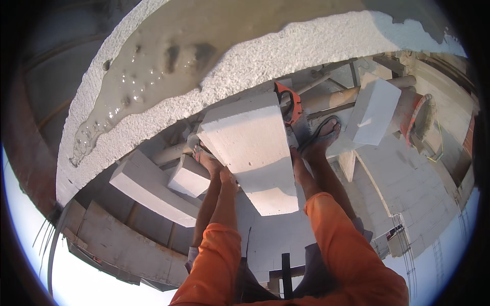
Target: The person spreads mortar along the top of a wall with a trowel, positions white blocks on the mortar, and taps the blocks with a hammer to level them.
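A white concrete block [247, 153], long and rough-edged, fills the middle, held from both sides. My left hand [228, 179] grips its left side, fingers partly hidden behind it; my right hand [297, 158] holds the right side. Just beyond the block, a hand saw with an orange handle [291, 102] rests near my right sandalled foot [326, 130]. My left foot [204, 158] is beside the block's far left corner. Above runs the white top of a block wall [332, 43], coated partly with wet grey mortar [168, 61].
Loose white blocks [150, 188] lie at left, and another [372, 109] at upper right beside pipe-like poles [337, 98] and an orange round container [412, 117]. A pale block-built surface [393, 178] spreads at right, with upright steel bars [400, 245] near its edge. A dark drop lies far left.
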Demonstrator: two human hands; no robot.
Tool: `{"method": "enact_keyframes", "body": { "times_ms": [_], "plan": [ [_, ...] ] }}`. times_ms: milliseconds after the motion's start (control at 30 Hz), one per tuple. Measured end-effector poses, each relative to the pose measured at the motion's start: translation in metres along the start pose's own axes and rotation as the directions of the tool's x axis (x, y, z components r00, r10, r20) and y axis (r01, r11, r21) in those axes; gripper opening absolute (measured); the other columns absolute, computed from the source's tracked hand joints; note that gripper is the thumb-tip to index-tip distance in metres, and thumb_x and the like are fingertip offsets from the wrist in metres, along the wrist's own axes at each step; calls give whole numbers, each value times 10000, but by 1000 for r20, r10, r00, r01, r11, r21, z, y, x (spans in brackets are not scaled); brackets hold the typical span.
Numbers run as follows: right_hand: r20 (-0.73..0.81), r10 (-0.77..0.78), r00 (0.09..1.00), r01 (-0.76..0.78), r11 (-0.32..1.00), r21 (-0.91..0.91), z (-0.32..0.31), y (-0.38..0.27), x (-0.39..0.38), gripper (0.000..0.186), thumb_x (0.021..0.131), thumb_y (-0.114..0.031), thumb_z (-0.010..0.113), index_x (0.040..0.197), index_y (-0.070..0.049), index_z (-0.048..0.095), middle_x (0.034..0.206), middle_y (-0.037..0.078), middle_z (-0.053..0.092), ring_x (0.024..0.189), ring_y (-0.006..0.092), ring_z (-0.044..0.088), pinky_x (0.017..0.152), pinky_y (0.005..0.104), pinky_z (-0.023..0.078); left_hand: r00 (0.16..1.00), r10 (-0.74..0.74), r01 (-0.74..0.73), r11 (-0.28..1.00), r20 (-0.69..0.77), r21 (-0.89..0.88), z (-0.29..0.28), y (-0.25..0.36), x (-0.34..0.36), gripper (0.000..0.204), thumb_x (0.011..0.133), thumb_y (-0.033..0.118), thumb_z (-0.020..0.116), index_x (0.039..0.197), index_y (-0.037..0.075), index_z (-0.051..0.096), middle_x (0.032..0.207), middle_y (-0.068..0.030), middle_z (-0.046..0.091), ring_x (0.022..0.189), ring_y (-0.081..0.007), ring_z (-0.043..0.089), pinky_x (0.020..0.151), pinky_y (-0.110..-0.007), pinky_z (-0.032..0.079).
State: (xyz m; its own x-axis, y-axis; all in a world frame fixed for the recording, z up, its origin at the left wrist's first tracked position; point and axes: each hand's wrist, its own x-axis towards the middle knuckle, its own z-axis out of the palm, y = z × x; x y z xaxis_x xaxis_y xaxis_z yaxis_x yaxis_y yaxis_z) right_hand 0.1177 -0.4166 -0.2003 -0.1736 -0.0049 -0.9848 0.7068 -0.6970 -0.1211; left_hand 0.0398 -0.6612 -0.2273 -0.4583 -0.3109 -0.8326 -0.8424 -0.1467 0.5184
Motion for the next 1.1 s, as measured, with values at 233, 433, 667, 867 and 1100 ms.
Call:
{"method": "enact_keyframes", "body": {
  "times_ms": [233,433,667,867,1100],
  "plan": [
    [-168,-162,972,182,977,109,-17,15,-63,499,959,-429,420,1274,-45,474,1123,61,589,1036,172,549,906,334,432,979,198,-192,972,36,-134,15,38,17,414,949,391,462,1121,17,508,1037,-87,554,918,-188,575,770,-344,486],
    [-140,-254,957,286,905,314,-62,-16,-127,388,942,-314,499,1241,-66,510,1009,44,598,930,169,586,770,311,485,980,167,-146,972,105,-183,23,44,-20,423,947,384,447,1146,12,483,1079,-126,558,966,-248,565,828,-392,464],
    [-222,-334,916,400,725,561,-62,-71,-210,521,939,-389,462,1335,-52,430,1079,79,582,1015,217,561,844,395,465,727,282,-668,501,626,550,99,137,-204,377,924,303,430,1160,12,473,1088,-144,541,971,-293,543,839,-421,441],
    [-146,-390,909,367,581,726,-45,-117,-253,546,929,-421,450,1352,-78,418,1079,85,582,1003,244,556,854,423,453,512,86,-859,48,854,510,178,288,-402,554,835,412,543,1204,8,454,1055,-187,506,998,-369,482,890,-497,375],
    [6,-318,948,137,426,894,-3,-113,-294,575,917,-459,437,1371,-107,403,1080,91,582,988,276,551,866,456,439,139,-313,-956,-290,939,45,207,357,-462,1153,538,547,792,1410,29,243,1265,-213,431,1157,-407,454,955,-497,394]
  ]
}}
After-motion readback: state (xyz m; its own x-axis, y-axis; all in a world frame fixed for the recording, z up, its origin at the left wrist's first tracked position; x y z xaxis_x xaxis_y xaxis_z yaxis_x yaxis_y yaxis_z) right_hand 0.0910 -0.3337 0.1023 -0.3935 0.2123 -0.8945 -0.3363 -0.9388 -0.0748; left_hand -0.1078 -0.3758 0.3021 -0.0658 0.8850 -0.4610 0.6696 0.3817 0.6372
